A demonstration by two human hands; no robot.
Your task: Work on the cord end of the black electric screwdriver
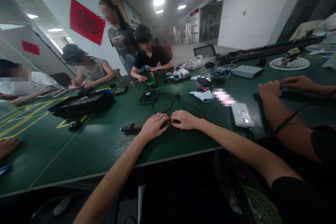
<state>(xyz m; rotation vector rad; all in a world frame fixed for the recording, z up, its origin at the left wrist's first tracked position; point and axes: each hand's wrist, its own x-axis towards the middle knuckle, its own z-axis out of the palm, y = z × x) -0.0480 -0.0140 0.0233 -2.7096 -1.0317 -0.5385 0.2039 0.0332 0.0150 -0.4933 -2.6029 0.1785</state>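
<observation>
A dark, stick-shaped electric screwdriver point(132, 127) lies across the green table with its narrow tip to the left. My left hand point(155, 126) is closed over its rear part, palm down. Close by on the right, my right hand point(183, 119) has its fingers curled around a black cable point(187, 132) at the tool's rear end. Both hands' fingertips nearly meet there, and the exact joint between cable and tool is mostly hidden. Behind my hands lies a loosely coiled black cord point(160, 102) with a plug point(179, 95).
A black open tray point(81, 103) and a computer mouse point(75, 125) are to the left. A white power bank point(243, 115) and a blue-white packet point(201, 96) sit to the right. A neighbour's hands point(270, 89) work at the far right; several people sit or stand across the table.
</observation>
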